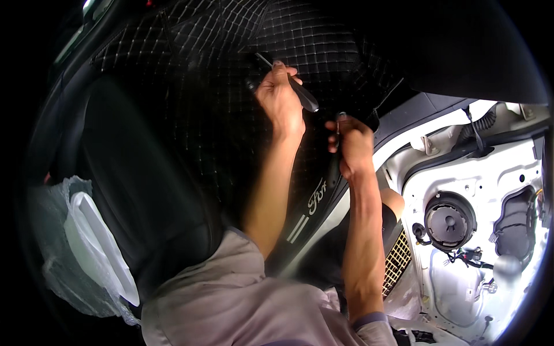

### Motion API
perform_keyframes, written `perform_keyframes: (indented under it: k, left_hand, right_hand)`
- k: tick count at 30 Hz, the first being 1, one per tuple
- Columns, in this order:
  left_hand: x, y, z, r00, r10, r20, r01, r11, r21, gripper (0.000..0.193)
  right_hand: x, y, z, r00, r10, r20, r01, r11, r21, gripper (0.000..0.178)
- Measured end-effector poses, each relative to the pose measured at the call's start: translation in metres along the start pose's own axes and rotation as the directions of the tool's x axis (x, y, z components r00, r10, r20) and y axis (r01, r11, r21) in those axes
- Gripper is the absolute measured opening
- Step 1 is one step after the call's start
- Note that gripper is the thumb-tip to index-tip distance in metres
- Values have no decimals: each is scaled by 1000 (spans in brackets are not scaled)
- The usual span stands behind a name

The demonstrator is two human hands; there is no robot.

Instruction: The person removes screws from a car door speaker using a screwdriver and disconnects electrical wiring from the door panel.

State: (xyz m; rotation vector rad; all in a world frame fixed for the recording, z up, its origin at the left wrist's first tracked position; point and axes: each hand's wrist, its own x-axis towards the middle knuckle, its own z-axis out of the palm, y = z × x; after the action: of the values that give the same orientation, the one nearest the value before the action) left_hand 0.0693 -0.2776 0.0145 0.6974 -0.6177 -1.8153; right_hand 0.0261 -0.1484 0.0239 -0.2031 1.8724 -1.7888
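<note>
Black-handled tool [307,99] sits at 12 o'clock of the view, in the left grip [280,98]. Slim metallic end points to about 11, handle butt to about 5. Left grip is closed around it, thumb lying along the upper part.

Right grip [358,143] is at 4 o'clock from the left one, just beside the butt, not touching it. Fingers curled in toward the thumb; can't tell if anything's in there, too dark and blurred.

Under both: black quilted floor lining [311,40] with pale stitching. Door sill [333,177] runs off toward 7 from the right grip, light stripes and script on it.

View's 9 o'clock: black seat [135,173]. At 8: white curved part [101,239] in clear plastic wrap [57,268].

Toward 3–4: white door shell [456,294], inner structure exposed. Round black speaker [450,221] mounted in it, wiring [472,258] at 5 from that, corrugated boot [483,124] at 1.
</note>
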Motion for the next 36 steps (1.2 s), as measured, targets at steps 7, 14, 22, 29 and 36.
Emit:
perform_keyframes:
  k: [7,14,22,29,36]
  left_hand:
    - [-20,4,6,847,-352,399,211,911,355,34]
    - [-29,13,0,624,-498,602,174,840,514,40]
    - [-107,-13,39,220,-454,863,-135,862,488,42]
    - [-166,-27,57,305,-661,686,639,676,367,59]
    - [-207,-50,52,-24,-768,640,929,220,299,61]
  right_hand:
    - [53,105,11,973,83,216,131,568,-812,40]
    - [19,91,1,891,-145,430,416,641,-645,29]
    - [-107,12,-71,983,-184,30,178,974,144,71]
    - [-177,9,-147,735,-496,-462,303,850,-430,32]
    - [-254,19,-155,613,-717,-333,342,620,-707,25]
